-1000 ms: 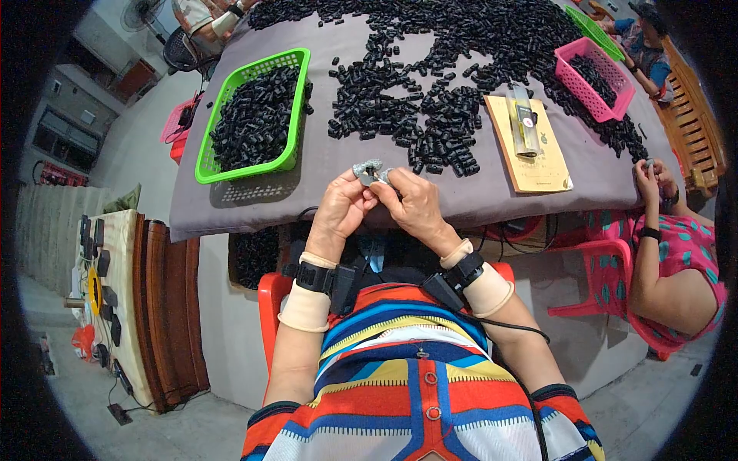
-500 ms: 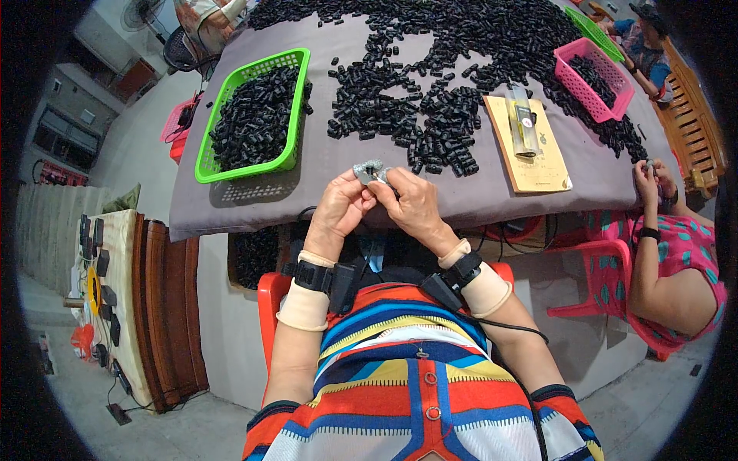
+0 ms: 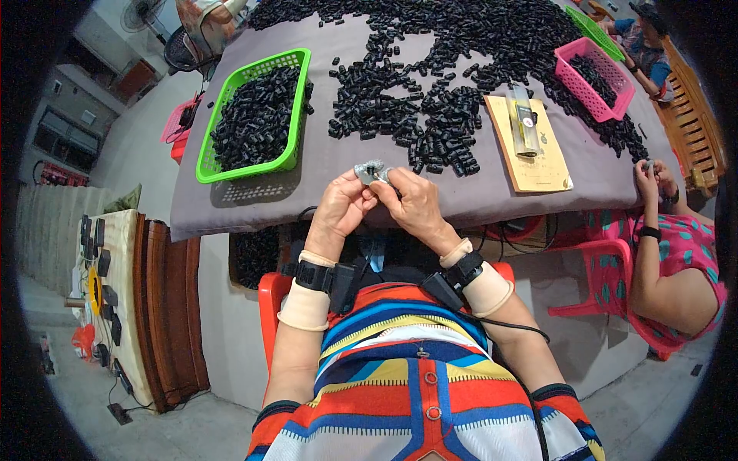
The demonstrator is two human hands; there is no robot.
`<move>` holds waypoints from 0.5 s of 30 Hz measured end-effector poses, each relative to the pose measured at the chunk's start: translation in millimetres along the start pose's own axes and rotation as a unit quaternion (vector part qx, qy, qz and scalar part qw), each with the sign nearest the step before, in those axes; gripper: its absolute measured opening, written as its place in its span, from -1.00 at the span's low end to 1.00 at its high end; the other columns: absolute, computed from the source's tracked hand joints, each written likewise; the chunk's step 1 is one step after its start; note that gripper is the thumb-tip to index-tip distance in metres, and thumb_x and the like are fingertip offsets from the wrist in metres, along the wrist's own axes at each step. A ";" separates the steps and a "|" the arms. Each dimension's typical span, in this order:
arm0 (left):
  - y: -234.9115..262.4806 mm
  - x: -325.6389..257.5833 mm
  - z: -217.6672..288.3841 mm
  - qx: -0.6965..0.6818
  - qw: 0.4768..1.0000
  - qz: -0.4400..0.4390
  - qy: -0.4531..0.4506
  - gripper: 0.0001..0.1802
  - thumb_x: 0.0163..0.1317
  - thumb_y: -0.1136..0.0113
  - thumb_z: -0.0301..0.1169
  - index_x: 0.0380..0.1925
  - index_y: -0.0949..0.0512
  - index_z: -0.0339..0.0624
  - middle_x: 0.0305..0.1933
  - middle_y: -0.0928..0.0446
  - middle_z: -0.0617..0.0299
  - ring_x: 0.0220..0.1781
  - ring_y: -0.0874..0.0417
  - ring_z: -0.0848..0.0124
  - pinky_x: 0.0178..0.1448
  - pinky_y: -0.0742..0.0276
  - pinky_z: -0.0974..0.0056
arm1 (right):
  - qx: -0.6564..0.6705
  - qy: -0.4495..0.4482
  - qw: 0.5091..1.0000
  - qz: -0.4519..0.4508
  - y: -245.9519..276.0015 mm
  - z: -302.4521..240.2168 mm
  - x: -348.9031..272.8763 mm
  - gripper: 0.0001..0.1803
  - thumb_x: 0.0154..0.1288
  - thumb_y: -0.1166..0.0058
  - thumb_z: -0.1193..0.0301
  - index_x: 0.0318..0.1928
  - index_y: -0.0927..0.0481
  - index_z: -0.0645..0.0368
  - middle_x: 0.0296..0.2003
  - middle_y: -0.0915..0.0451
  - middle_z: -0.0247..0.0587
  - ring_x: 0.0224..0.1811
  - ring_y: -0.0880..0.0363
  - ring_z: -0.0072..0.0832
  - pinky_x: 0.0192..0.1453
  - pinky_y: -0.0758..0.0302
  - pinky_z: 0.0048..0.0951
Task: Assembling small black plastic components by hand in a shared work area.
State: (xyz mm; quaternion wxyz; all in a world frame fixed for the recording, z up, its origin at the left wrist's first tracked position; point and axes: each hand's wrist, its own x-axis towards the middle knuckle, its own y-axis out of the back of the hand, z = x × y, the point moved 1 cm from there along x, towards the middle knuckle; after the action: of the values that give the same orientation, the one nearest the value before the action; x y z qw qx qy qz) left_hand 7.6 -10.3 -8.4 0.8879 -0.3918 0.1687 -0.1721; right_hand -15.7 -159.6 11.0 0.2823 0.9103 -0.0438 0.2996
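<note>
My left hand [image 3: 343, 203] and my right hand [image 3: 413, 201] meet just over the near edge of the table, fingers pinched together. Between their fingertips sits a small grey-and-black piece [image 3: 370, 170], silvery grey around a dark middle; its exact kind is too small to make out. Beyond my hands, many short black ribbed cylindrical parts [image 3: 442, 142] lie in loose heaps on the grey cloth. To the left stands a green plastic basket [image 3: 301, 100] filled with the same sort of black parts.
A tan notebook [image 3: 538, 173] with a clear plastic case [image 3: 524, 127] on it lies to the right. Past it is a pink basket [image 3: 565, 73] of black parts. Another person [image 3: 669, 261] sits at the right edge, hands at the table. A brown wooden cabinet [image 3: 173, 307] stands left.
Almost nothing differs. Both hands keep their pinch on the small piece, with only a very slight shift of the fingers.
</note>
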 end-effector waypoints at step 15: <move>-26.8 -12.7 40.9 0.127 0.983 0.087 -0.103 -0.83 0.15 -0.13 -0.52 -0.23 -0.52 -0.27 -0.47 -0.49 0.29 -0.61 -0.43 0.58 -0.59 -0.35 0.52 | 0.146 -0.116 0.982 0.023 3.6 10.7 0.7 -0.66 0.25 -0.04 0.32 -0.59 -0.35 0.27 -0.74 -0.32 -0.18 -0.72 -0.22 -0.49 -0.61 -0.18 -0.41</move>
State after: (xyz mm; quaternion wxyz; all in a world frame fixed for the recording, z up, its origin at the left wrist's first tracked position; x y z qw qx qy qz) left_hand 9.5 4.4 39.9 0.9548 -0.2749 0.0865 -0.0733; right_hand -10.5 -168.3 6.0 0.1325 0.9690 -0.0533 0.2017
